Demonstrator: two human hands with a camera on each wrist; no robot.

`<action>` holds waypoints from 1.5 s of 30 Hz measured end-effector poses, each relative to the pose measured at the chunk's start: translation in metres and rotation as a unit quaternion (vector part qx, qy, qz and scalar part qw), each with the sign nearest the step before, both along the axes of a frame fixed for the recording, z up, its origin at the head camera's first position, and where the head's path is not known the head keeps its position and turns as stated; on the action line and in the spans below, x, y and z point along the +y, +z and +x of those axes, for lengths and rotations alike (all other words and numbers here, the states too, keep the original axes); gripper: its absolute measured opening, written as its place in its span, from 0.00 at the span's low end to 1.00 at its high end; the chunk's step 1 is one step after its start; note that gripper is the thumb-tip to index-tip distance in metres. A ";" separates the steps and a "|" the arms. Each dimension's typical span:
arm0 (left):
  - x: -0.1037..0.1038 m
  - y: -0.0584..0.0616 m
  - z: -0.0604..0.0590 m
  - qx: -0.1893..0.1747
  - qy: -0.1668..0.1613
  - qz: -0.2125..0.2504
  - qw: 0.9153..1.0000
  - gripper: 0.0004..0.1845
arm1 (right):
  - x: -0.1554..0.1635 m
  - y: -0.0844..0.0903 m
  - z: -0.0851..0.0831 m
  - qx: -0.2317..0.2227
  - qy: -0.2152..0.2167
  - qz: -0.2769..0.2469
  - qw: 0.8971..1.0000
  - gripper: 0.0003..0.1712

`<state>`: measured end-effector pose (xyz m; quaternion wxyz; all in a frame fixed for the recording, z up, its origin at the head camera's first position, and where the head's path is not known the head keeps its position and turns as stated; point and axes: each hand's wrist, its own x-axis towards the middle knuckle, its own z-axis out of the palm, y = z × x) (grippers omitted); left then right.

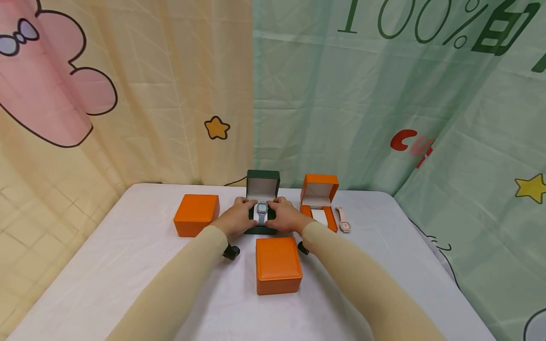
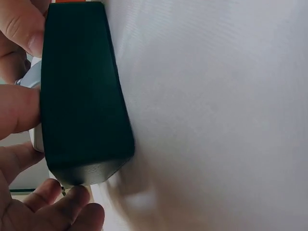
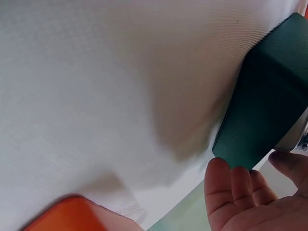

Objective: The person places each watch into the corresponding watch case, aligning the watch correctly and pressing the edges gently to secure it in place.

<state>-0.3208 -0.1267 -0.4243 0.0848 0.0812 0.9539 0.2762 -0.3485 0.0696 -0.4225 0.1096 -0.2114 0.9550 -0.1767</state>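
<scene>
A grey watch point(image 1: 261, 211) is seen at the middle of the table, seated on a white cushion point(image 1: 257, 215) inside an open dark green box point(image 1: 261, 204) whose lid stands upright at the far side. The watch is flanked by both hands. The left hand point(image 1: 236, 217) is laid against the left side of the green box, its fingers curled round the cushion and the box edge; in the left wrist view the fingers point(image 2: 19, 109) are seen pressed against the pale cushion beside the box's dark outer wall point(image 2: 82, 96). The right hand point(image 1: 286, 216) is held against the right side of the same box, its fingers bent toward the watch; in the right wrist view the fingertips point(image 3: 238, 185) are seen just beside the green wall point(image 3: 269, 120), and a firm grip cannot be made out there.

A closed orange box point(image 1: 278, 265) is placed just near of the green box, between the two sleeved forearms. Another closed orange box point(image 1: 196, 214) is set to the left. To the right, an open orange box point(image 1: 319, 196) is stood with its lid raised, and a pink watch point(image 1: 343, 219) is laid flat just to its right. Everything is rested on a white tablecloth point(image 1: 128, 265). Printed curtains, yellow on the left point(image 1: 149, 94) and green on the right point(image 1: 362, 94), are hung behind the table.
</scene>
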 end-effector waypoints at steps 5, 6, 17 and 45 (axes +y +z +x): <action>-0.004 0.001 0.003 -0.017 0.013 0.025 0.999 0.41 | 0.004 0.002 0.001 0.007 0.006 -0.014 1.000 0.45; -0.005 0.001 0.003 -0.017 0.015 0.030 0.999 0.40 | 0.004 0.002 0.001 0.008 0.008 -0.017 1.000 0.45; -0.007 -0.002 0.002 -0.022 0.026 0.037 0.999 0.36 | 0.002 0.006 0.004 0.011 0.015 0.012 1.000 0.41; -0.005 -0.003 0.007 -0.038 0.028 0.010 0.999 0.36 | -0.006 0.002 0.005 -0.026 -0.015 0.033 0.999 0.42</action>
